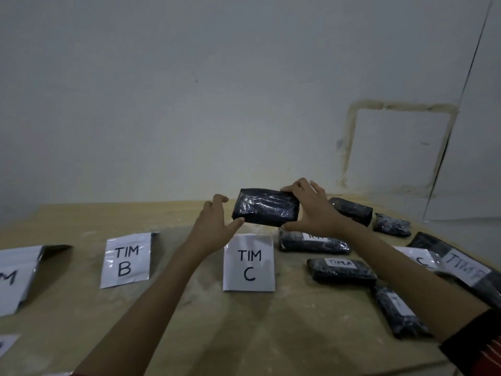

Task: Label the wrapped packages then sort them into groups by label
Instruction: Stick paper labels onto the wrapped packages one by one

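Rightward of held package, labelled packages

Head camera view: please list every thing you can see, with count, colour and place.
TIM B sign: one, white, left of centre
TIM C sign: one, white, centre
cut-off sign: one, white, left edge
held package: one, black, raised above the TIM C sign
other packages: about seven, black, some white-labelled, right side
table: one, tan, under everything
wall: one, pale grey, behind
right hand: one, grips the held package's right end
left hand: one, thumb touching its lower left corner
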